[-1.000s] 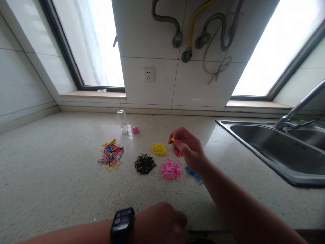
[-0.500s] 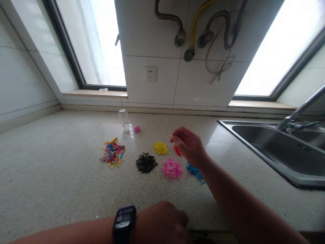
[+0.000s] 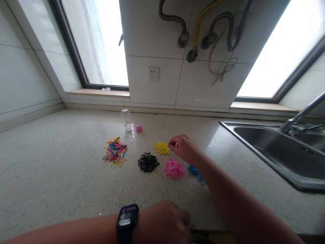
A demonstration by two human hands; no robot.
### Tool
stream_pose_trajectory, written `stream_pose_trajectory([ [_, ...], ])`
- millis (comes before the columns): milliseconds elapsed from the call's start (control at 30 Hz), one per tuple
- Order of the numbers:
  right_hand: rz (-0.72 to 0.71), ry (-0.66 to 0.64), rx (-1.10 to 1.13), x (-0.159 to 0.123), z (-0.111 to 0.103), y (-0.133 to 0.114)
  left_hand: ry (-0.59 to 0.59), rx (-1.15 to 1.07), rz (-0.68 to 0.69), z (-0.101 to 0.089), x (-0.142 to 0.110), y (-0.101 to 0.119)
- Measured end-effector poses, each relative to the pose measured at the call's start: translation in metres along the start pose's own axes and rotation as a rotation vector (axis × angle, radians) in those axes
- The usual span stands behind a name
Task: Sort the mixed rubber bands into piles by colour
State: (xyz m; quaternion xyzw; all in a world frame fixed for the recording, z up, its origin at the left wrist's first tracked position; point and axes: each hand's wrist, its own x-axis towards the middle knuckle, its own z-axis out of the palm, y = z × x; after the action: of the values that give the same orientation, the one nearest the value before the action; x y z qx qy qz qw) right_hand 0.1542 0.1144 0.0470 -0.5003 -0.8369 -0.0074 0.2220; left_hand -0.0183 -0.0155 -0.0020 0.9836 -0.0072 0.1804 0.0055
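Thumb and fingers pinched, my right hand (image 3: 186, 149) reaches over the counter, its fingertips at the right edge of a pile of small yellow rubber bands (image 3: 161, 148). Whether a band sits between them is not visible. Behind that hand a bit of the red rubber bands (image 3: 177, 145) shows. The blue rubber bands (image 3: 196, 173) lie partly under my right wrist. Pink rubber bands (image 3: 174, 168) and black rubber bands (image 3: 148, 162) form two nearer piles. A mixed-colour pile of rubber bands (image 3: 115, 151) is at the left. My left hand (image 3: 164, 222) is curled in a fist by the counter's front edge.
A clear bottle (image 3: 125, 119) stands at the back beside a pink cap (image 3: 138, 128). To the right, a steel sink (image 3: 264, 149) with a faucet (image 3: 302, 117) is set into the speckled counter (image 3: 63, 179). A smartwatch (image 3: 127, 218) is on my left wrist. Hoses and a socket (image 3: 153, 74) are on the wall.
My right hand has moved down and slightly left to the yellow pile; a yellow bit seen at its fingertips earlier cannot be made out now. My left hand remains in a fist. The view has shifted slightly.
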Motion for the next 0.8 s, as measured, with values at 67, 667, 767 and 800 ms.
stream_pose_trajectory([
  [67,-0.004,-0.014,-0.013,0.001,0.003,-0.002,-0.004,-0.009,0.0,0.0,0.0,-0.001],
  [667,0.276,0.396,0.05,0.004,-0.016,0.063,0.001,-0.179,-0.262,-0.056,0.006,-0.02],
  [767,0.393,0.41,0.096,0.003,-0.01,0.091,0.068,-0.058,-0.596,-0.081,-0.005,-0.051],
  [800,0.421,0.409,0.115,0.004,-0.007,0.1,0.097,-0.019,-0.723,-0.086,-0.012,-0.063],
])
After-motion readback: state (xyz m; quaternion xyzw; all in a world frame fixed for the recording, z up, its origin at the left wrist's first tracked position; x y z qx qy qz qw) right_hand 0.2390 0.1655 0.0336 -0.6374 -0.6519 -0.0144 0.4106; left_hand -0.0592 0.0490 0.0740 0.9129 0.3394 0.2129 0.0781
